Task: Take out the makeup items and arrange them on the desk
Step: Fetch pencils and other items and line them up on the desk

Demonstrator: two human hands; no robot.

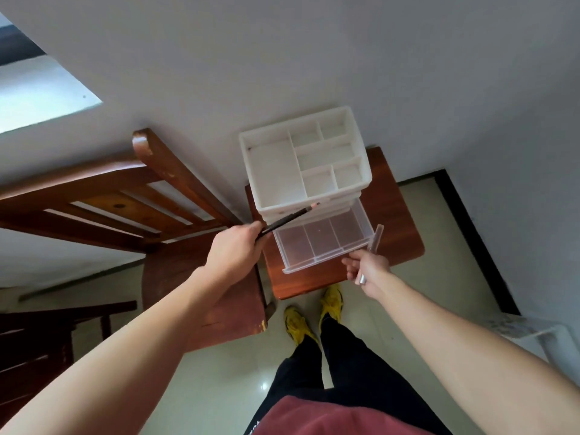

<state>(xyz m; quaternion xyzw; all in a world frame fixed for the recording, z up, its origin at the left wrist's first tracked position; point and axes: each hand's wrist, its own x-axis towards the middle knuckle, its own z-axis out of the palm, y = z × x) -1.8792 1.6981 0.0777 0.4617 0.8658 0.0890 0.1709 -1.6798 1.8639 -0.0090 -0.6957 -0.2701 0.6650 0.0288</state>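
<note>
Your left forearm (141, 334) stretches out, left hand (233, 254) pinching a dark pencil (287, 219) against the white organizer (273, 171). Clear drawer (323, 243) pulled open, and your right hand (370, 271) curls round a clear tube (377, 238) over the desk (398, 215).

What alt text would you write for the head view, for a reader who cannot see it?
A person's left hand holds a dark pencil and the right hand a slim clear tube, near a white organizer with its clear drawer pulled open.
</note>
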